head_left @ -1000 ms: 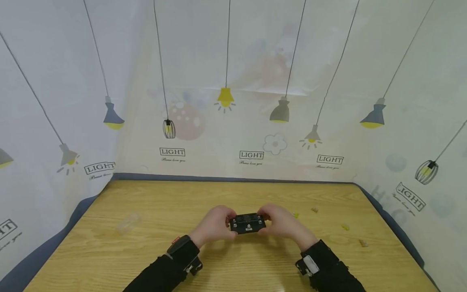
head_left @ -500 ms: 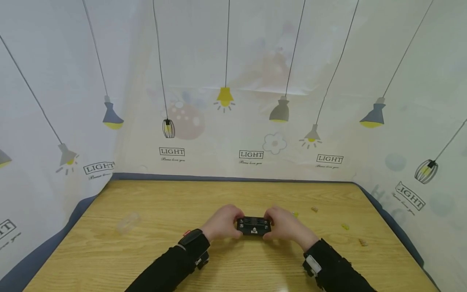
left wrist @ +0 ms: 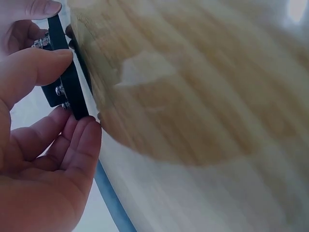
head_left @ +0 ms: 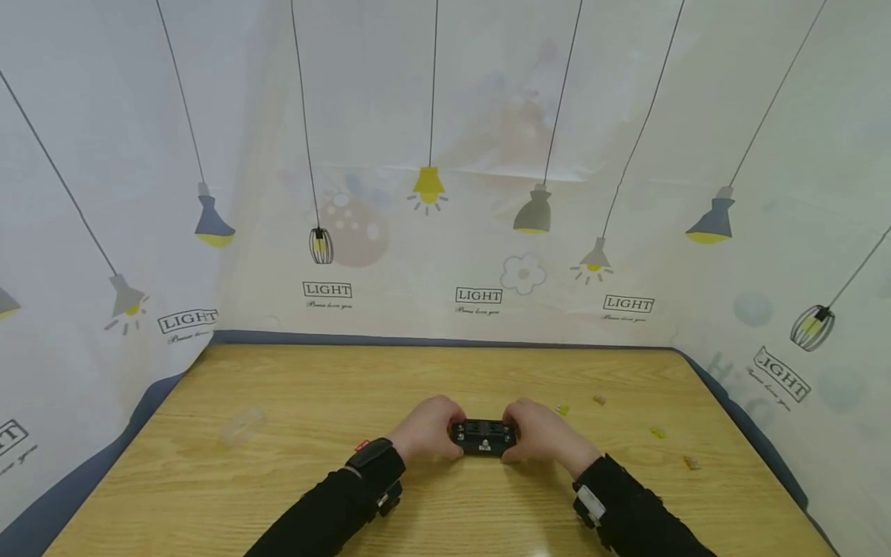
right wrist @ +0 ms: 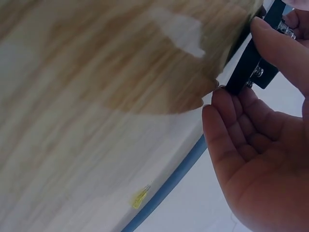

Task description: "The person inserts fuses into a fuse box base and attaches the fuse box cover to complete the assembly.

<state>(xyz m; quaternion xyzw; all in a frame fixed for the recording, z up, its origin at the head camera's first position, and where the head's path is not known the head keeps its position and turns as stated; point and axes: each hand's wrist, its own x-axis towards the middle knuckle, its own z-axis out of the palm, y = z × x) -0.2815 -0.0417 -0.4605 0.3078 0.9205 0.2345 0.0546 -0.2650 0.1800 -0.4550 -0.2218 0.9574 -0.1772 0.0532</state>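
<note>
Low in the middle of the head view is a small black fuse block (head_left: 483, 438) with metal screws on its side and slots on top. My left hand (head_left: 426, 428) pinches its left end between thumb and fingers. At the opposite end, my right hand (head_left: 547, 433) grips it the same way. Both wrist views show the block (left wrist: 77, 94) close over the tabletop; whether it touches the wood I cannot tell. Thumbs lie on the near side and top, with curled fingers at the ends. Part of each end is hidden behind the fingers.
On the wooden table (head_left: 334, 387), small yellow blade fuses (head_left: 657, 432) and tan ones (head_left: 691, 463) lie to the right. A clear plastic cover (head_left: 243, 425) sits on the left. A printed white curtain (head_left: 404, 309) surrounds the back and sides.
Both hands have shifted the fuse block slightly right and lower toward the person. Its earlier slant has levelled out. The grips and the loose things on the table look the same.
</note>
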